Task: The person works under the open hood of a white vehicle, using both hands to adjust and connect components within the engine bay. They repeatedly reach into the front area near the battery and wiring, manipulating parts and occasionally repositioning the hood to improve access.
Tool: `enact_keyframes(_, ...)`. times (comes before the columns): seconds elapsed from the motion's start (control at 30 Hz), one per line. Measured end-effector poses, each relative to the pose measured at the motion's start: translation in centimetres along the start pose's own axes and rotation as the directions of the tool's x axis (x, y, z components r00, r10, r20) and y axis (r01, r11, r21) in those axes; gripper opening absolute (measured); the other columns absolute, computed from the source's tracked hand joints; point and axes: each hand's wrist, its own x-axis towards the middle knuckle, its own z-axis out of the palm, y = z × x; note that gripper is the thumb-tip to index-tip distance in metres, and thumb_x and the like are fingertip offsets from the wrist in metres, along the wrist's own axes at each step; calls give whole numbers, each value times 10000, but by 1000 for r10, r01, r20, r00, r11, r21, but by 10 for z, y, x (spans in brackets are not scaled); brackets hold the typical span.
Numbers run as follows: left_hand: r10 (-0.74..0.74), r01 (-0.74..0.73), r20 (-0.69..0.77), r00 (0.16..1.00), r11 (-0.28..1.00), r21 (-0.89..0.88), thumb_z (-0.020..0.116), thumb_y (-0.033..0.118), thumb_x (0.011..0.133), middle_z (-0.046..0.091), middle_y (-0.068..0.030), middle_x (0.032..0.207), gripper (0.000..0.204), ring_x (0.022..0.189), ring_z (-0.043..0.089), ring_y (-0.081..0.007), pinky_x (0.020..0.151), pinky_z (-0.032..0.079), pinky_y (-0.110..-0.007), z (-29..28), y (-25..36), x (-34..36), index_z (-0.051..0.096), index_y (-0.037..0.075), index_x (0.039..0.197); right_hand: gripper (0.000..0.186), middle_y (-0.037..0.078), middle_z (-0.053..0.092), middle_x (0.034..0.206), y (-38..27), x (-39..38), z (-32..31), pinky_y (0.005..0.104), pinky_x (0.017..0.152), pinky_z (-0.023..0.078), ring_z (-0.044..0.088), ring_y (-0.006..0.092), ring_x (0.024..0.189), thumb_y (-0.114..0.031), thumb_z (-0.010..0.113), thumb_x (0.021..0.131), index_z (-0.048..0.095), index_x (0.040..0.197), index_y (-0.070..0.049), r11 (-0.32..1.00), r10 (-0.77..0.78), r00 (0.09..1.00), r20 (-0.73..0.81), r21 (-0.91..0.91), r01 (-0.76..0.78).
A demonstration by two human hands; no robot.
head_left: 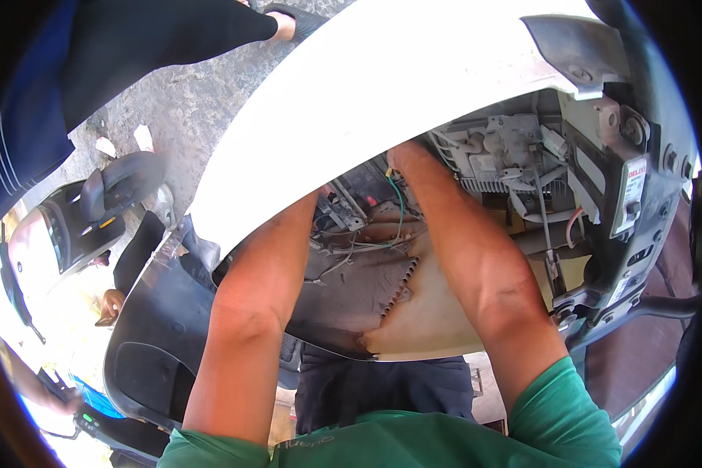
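Both of my forearms reach into a vehicle's opening, under a large white curved body panel [351, 101]. My left hand [325, 192] disappears beneath the panel's edge beside a dark metal bracket [345, 209], and its fingers are hidden. To the right of it, my right hand [404, 156] is also mostly covered by that edge, so what it grips, if anything, does not show. A green wire [402, 207] hangs just below the right hand. Under my arms lies a dirty grey sheet [343, 288] with a ragged edge over a beige surface [437, 324].
Grey mechanical parts with hoses [499, 148] fill the opening's right side, near a metal body frame [639, 179]. Another person's dark-trousered leg [164, 39] is at the upper left. A black molded panel [152, 335] stands left. Another person's hand [54, 394] shows at the lower left.
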Motion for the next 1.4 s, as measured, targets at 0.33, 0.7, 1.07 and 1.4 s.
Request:
enact_keyframes(0.33,-45,65,125,991,984,-164,728,567,821,725,-188,1135,594,1093,680,-339,933,499,-419,-19,13,-15,722,88,1171,493,182,663,1303,-3,2,-10,409,1013,461,625,312,1196,-364,651,922,658,1277,-22,985,133,991,23,-118,-129)
enact_keyframes(0.7,122,-143,-122,985,972,-185,715,588,836,685,-167,1267,592,1204,625,-356,1013,471,-446,-26,17,-35,707,166,1251,649,132,590,1363,11,-21,-47,364,1103,359,542,208,1219,-556,422,1017,557,1373,-31,998,54,927,371,16,-65)
enact_keyframes(1.07,67,-62,12,998,968,-245,684,572,847,712,-200,1106,596,1090,661,-378,940,501,-476,-47,25,-60,720,29,1091,996,201,399,1573,-23,-52,-47,425,1173,280,350,302,1451,-653,712,788,434,1515,-30,792,269,836,479,-604,91)
enact_keyframes(1.4,186,-181,48,981,978,-105,668,579,861,691,-192,1226,630,1178,635,-372,997,474,-456,-29,3,-42,698,75,1238,377,112,765,996,20,-15,-64,365,972,415,676,201,970,-323,769,804,756,1043,-33,839,318,730,605,-538,80)
